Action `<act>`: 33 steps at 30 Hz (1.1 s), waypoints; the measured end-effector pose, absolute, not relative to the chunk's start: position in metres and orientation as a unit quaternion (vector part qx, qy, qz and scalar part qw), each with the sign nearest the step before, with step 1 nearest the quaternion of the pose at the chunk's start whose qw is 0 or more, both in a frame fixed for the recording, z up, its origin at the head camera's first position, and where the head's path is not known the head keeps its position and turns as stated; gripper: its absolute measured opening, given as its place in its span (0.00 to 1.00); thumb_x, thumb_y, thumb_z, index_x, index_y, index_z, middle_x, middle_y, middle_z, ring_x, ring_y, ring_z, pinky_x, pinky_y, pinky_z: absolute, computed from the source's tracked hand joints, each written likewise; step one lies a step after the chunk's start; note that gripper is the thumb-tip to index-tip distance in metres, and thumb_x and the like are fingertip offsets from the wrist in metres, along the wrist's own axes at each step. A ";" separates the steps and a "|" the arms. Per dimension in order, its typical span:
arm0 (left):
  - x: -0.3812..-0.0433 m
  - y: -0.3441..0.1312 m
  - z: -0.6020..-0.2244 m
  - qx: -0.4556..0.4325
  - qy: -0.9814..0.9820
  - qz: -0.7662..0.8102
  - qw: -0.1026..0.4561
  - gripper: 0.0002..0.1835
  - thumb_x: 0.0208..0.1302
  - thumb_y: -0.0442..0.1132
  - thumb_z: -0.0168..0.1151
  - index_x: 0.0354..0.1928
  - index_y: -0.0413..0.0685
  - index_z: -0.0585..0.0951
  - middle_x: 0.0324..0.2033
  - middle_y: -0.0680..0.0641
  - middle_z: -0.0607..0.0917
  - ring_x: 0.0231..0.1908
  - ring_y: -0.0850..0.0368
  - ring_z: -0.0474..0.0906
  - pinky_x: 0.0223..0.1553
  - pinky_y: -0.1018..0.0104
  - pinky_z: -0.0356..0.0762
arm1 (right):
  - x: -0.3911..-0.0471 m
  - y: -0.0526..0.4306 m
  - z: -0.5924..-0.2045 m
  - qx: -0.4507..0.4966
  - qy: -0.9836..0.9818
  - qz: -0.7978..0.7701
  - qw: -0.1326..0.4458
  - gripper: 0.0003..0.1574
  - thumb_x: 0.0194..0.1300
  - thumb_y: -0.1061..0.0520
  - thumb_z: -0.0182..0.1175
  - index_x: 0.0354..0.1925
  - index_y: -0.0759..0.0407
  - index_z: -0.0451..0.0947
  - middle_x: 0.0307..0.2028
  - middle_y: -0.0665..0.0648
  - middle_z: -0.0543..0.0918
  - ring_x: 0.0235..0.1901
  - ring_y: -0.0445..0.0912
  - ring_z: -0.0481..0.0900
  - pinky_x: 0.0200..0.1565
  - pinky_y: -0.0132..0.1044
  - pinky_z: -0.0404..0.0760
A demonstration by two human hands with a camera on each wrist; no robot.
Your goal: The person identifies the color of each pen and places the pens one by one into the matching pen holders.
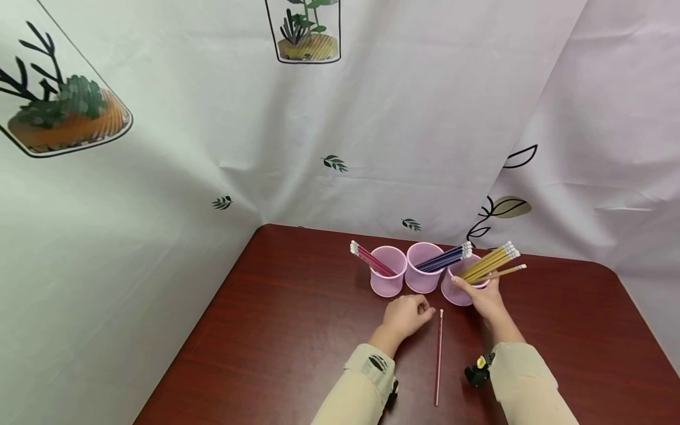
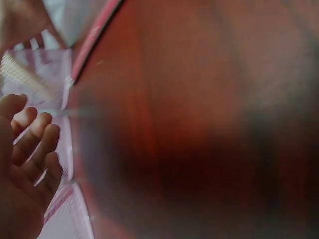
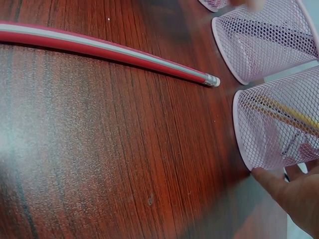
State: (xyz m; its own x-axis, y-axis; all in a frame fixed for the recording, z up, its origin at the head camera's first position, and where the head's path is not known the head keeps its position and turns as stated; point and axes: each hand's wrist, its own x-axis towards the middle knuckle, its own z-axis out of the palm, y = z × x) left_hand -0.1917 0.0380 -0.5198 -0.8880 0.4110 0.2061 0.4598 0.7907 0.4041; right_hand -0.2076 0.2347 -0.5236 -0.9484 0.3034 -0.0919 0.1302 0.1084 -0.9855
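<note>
Three pink mesh pencil cups stand in a row in the head view. The left cup (image 1: pixel 386 285) holds red pencils (image 1: pixel 374 260), the middle cup (image 1: pixel 423 281) blue pencils (image 1: pixel 443 258), the right cup (image 1: pixel 455 294) yellow pencils (image 1: pixel 490 262). My right hand (image 1: pixel 486 297) grips the right cup from its right side, thumb toward the front; in the right wrist view a fingertip meets its base rim. My left hand (image 1: pixel 406 316), fingers loosely curled around nothing, hovers before the middle cup. A single red pencil (image 1: pixel 438 357) lies on the table between my arms, eraser end toward the cups.
The dark red wooden table (image 1: pixel 276 330) has its back edge just behind the cups. A pale curtain (image 1: pixel 398 118) with plant prints hangs behind and on the left side. One yellow pencil (image 1: pixel 502 273) leans out lower than the others in the right cup.
</note>
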 end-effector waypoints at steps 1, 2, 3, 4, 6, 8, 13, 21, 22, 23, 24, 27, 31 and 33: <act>-0.190 0.041 -0.522 -0.227 -0.949 -0.215 0.033 0.10 0.57 0.54 0.61 0.22 0.61 0.78 0.17 0.65 0.73 0.19 0.71 0.68 0.19 0.77 0.61 | -0.209 0.236 -0.526 -0.145 -0.741 0.652 0.065 0.64 0.49 0.43 0.70 0.67 0.53 0.36 0.63 0.64 0.56 0.59 0.49 0.58 0.61 0.36 0.56; -0.189 0.044 -0.524 -0.220 -0.954 -0.204 0.013 0.12 0.56 0.55 0.61 0.21 0.61 0.77 0.17 0.65 0.72 0.19 0.70 0.68 0.19 0.76 0.61 | -0.210 0.237 -0.528 -0.144 -0.739 0.655 0.066 0.64 0.48 0.43 0.71 0.66 0.53 0.37 0.63 0.63 0.57 0.59 0.49 0.58 0.61 0.35 0.56; -0.187 0.047 -0.526 -0.209 -0.958 -0.198 -0.008 0.13 0.56 0.56 0.61 0.20 0.61 0.77 0.16 0.65 0.72 0.20 0.69 0.68 0.19 0.75 0.61 | -0.210 0.238 -0.529 -0.143 -0.740 0.654 0.066 0.64 0.48 0.42 0.70 0.66 0.52 0.37 0.63 0.63 0.56 0.59 0.49 0.58 0.61 0.35 0.56; -0.186 0.050 -0.527 -0.197 -0.961 -0.193 -0.026 0.14 0.55 0.57 0.61 0.19 0.61 0.76 0.16 0.64 0.72 0.20 0.68 0.69 0.19 0.74 0.62 | -0.210 0.239 -0.531 -0.146 -0.739 0.655 0.067 0.64 0.47 0.42 0.71 0.66 0.52 0.38 0.62 0.62 0.57 0.59 0.49 0.58 0.60 0.34 0.57; -0.184 0.056 -0.528 -0.170 -0.967 -0.180 -0.058 0.17 0.53 0.61 0.61 0.18 0.61 0.76 0.16 0.62 0.73 0.21 0.66 0.71 0.20 0.71 0.65 | -0.211 0.239 -0.532 -0.145 -0.742 0.651 0.066 0.64 0.48 0.42 0.70 0.66 0.53 0.37 0.62 0.64 0.57 0.59 0.50 0.58 0.60 0.35 0.56; -0.183 0.063 -0.528 -0.143 -0.974 -0.160 -0.077 0.20 0.50 0.66 0.61 0.17 0.61 0.78 0.18 0.60 0.76 0.25 0.64 0.74 0.23 0.68 0.69 | -0.209 0.238 -0.529 -0.148 -0.744 0.648 0.067 0.63 0.49 0.43 0.70 0.66 0.54 0.37 0.62 0.65 0.58 0.59 0.51 0.58 0.61 0.36 0.57; -0.181 0.074 -0.526 -0.120 -0.984 -0.093 -0.095 0.29 0.41 0.74 0.60 0.28 0.57 0.85 0.31 0.55 0.80 0.37 0.58 0.75 0.35 0.61 0.73 | -0.204 0.230 -0.515 -0.158 -0.739 0.651 0.067 0.62 0.52 0.47 0.69 0.67 0.57 0.36 0.62 0.67 0.57 0.61 0.53 0.57 0.62 0.41 0.55; -0.183 0.074 -0.527 -0.119 -0.984 -0.083 -0.102 0.24 0.41 0.66 0.67 0.26 0.53 0.83 0.32 0.54 0.82 0.38 0.58 0.76 0.36 0.64 0.73 | -0.211 0.239 -0.531 -0.152 -0.745 0.646 0.065 0.63 0.50 0.44 0.70 0.67 0.55 0.37 0.62 0.65 0.58 0.60 0.51 0.58 0.61 0.38 0.56; -0.184 0.074 -0.527 -0.121 -0.984 -0.085 -0.102 0.22 0.42 0.64 0.67 0.24 0.53 0.82 0.31 0.53 0.83 0.37 0.57 0.77 0.35 0.64 0.74 | -0.214 0.242 -0.538 -0.151 -0.744 0.648 0.069 0.63 0.49 0.43 0.70 0.67 0.54 0.37 0.62 0.65 0.58 0.60 0.51 0.58 0.61 0.39 0.56; -0.184 0.073 -0.526 -0.123 -0.983 -0.090 -0.102 0.21 0.42 0.63 0.68 0.22 0.52 0.81 0.30 0.53 0.83 0.35 0.57 0.77 0.34 0.65 0.74 | -0.217 0.246 -0.545 -0.150 -0.742 0.649 0.072 0.64 0.47 0.42 0.71 0.67 0.53 0.38 0.62 0.65 0.58 0.59 0.51 0.59 0.62 0.39 0.56; -0.185 0.072 -0.526 -0.124 -0.982 -0.094 -0.102 0.20 0.42 0.61 0.68 0.19 0.52 0.80 0.28 0.52 0.83 0.34 0.57 0.78 0.33 0.65 0.74 | -0.220 0.248 -0.550 -0.150 -0.742 0.650 0.072 0.65 0.47 0.42 0.71 0.67 0.53 0.37 0.62 0.64 0.58 0.60 0.51 0.58 0.62 0.41 0.54; -0.185 0.069 -0.524 -0.127 -0.981 -0.106 -0.104 0.20 0.41 0.59 0.68 0.12 0.53 0.76 0.25 0.52 0.83 0.31 0.56 0.78 0.31 0.66 0.74 | -0.223 0.250 -0.556 -0.153 -0.738 0.654 0.068 0.64 0.48 0.43 0.71 0.67 0.51 0.37 0.63 0.63 0.58 0.60 0.50 0.58 0.63 0.42 0.54; -0.183 0.065 -0.521 -0.131 -0.978 -0.122 -0.105 0.20 0.43 0.57 0.67 0.09 0.54 0.74 0.21 0.53 0.81 0.28 0.56 0.78 0.28 0.68 0.73 | -0.209 0.236 -0.525 -0.161 -0.736 0.655 0.055 0.61 0.53 0.49 0.69 0.67 0.55 0.35 0.63 0.65 0.56 0.62 0.51 0.56 0.64 0.42 0.52; -0.183 0.063 -0.521 -0.135 -0.976 -0.135 -0.108 0.19 0.44 0.56 0.67 0.09 0.55 0.75 0.18 0.54 0.79 0.26 0.57 0.78 0.26 0.69 0.72 | -0.203 0.230 -0.513 -0.161 -0.738 0.653 0.055 0.60 0.54 0.51 0.67 0.67 0.57 0.35 0.63 0.66 0.55 0.62 0.53 0.55 0.64 0.42 0.51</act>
